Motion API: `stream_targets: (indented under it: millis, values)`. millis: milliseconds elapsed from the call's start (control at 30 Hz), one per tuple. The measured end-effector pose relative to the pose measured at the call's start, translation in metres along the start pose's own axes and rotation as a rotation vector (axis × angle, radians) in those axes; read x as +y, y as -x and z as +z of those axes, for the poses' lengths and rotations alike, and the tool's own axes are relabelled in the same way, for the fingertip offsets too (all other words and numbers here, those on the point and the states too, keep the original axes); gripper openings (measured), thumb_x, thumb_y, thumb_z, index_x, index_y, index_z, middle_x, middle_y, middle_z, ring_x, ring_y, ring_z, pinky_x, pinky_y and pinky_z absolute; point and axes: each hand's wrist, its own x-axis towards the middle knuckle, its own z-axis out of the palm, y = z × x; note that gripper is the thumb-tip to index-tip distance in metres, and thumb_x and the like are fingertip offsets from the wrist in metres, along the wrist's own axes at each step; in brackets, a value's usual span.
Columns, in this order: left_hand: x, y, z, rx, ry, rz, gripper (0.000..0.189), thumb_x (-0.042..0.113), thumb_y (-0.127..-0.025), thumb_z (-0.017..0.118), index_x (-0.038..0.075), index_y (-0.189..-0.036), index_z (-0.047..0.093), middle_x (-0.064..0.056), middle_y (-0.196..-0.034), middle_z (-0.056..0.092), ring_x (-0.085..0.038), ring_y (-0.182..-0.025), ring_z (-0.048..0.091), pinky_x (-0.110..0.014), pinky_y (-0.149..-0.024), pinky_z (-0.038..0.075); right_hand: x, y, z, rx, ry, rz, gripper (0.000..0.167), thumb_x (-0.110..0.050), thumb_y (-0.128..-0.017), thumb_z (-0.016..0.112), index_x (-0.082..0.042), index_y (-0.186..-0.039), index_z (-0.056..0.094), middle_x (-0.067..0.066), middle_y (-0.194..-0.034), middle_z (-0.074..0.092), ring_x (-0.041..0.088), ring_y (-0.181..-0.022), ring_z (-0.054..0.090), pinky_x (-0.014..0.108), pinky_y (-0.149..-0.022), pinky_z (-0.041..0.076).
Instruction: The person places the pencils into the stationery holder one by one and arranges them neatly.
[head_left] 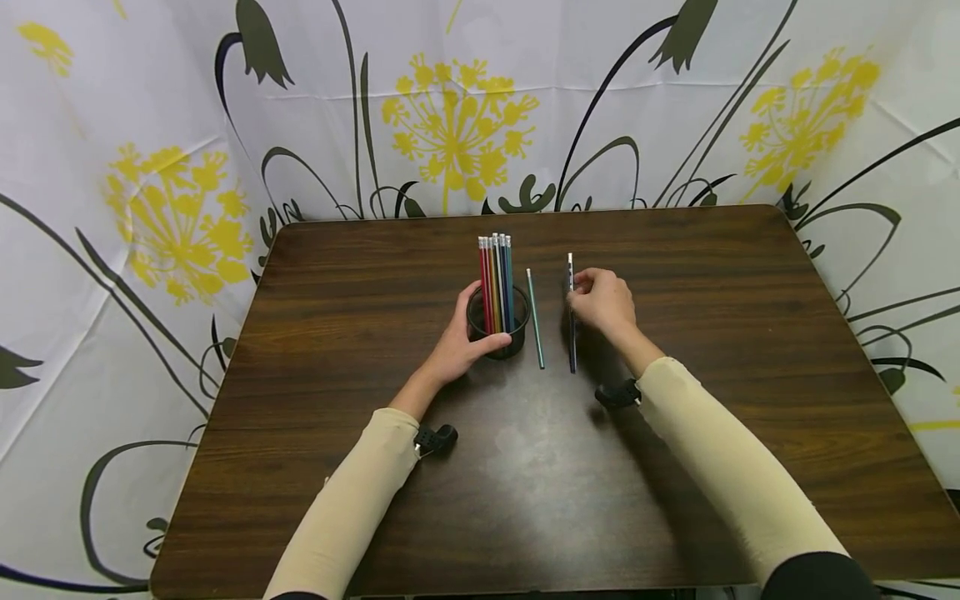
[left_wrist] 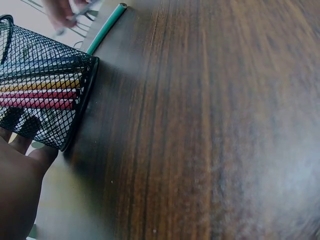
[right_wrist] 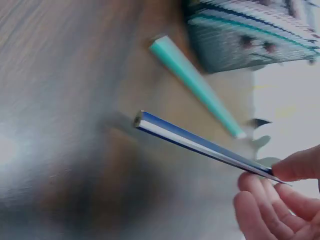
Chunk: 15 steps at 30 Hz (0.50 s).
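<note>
A black mesh pencil cup (left_wrist: pixel 47 60) stands upright on the table, holding several pencils (head_left: pixel 496 279) in red, yellow, dark and blue tones with erasers up. My left hand (head_left: pixel 455 344) grips the cup's near left side, thumb across its front. Between thumb and fingers, my right hand (head_left: pixel 603 300) pinches a dark blue pencil (right_wrist: pixel 195 144), its eraser end pointing away from me. A green pencil (head_left: pixel 536 321) lies on the table between the cup and the blue pencil. The right wrist view is blurred around the cup.
The brown wood-grain table (head_left: pixel 337 292) has its far edge beyond the cup. Behind it hangs a white curtain (head_left: pixel 315 108) with yellow and dark green flower prints. A black wrist camera (head_left: pixel 437 439) sits on the left forearm, another wrist camera (head_left: pixel 618 394) on the right.
</note>
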Motion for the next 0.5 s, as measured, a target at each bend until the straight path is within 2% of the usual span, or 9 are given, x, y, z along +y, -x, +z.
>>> stream_targets:
  millis: [100, 267, 400, 500]
  values:
    - [-0.001, 0.0, 0.0, 0.005, 0.002, 0.008, 0.09, 0.011, -0.089, 0.071, 0.014, -0.156, 0.011, -0.017, -0.153, 0.028, -0.032, -0.134, 0.035, -0.054, -0.11, 0.028, -0.011, 0.004, -0.014, 0.085, -0.128, -0.082, 0.027, -0.017, -0.09, 0.063, -0.008, -0.115, 0.068, 0.006, -0.094, 0.071, 0.022, -0.077, 0.066, 0.032, -0.068, 0.049]
    - [-0.002, 0.0, 0.0, 0.003, 0.005, 0.012, 0.09, 0.011, -0.088, 0.071, 0.014, -0.155, 0.011, -0.018, -0.153, 0.028, -0.035, -0.133, 0.035, -0.056, -0.11, 0.026, -0.037, 0.018, -0.032, 0.18, -0.424, -0.214, 0.023, -0.012, -0.089, 0.067, -0.006, -0.111, 0.067, 0.008, -0.089, 0.072, 0.019, -0.06, 0.067, 0.024, -0.05, 0.052]
    - [-0.002, 0.0, 0.001, 0.006, 0.01, -0.002, 0.091, 0.012, -0.088, 0.072, 0.015, -0.155, 0.012, -0.018, -0.152, 0.029, -0.035, -0.132, 0.035, -0.057, -0.11, 0.027, -0.059, 0.031, -0.038, 0.251, -0.631, -0.382, 0.024, -0.009, -0.089, 0.07, -0.002, -0.11, 0.064, 0.011, -0.089, 0.07, 0.011, -0.059, 0.064, 0.022, -0.051, 0.051]
    - [-0.001, -0.001, 0.001, 0.013, 0.012, -0.002, 0.09, 0.013, -0.087, 0.073, 0.015, -0.155, 0.013, -0.017, -0.152, 0.03, -0.034, -0.133, 0.036, -0.055, -0.11, 0.027, -0.07, 0.039, -0.033, 0.299, -0.7, -0.529, 0.025, -0.005, -0.088, 0.071, 0.002, -0.111, 0.062, 0.015, -0.091, 0.07, 0.014, -0.066, 0.066, 0.022, -0.055, 0.052]
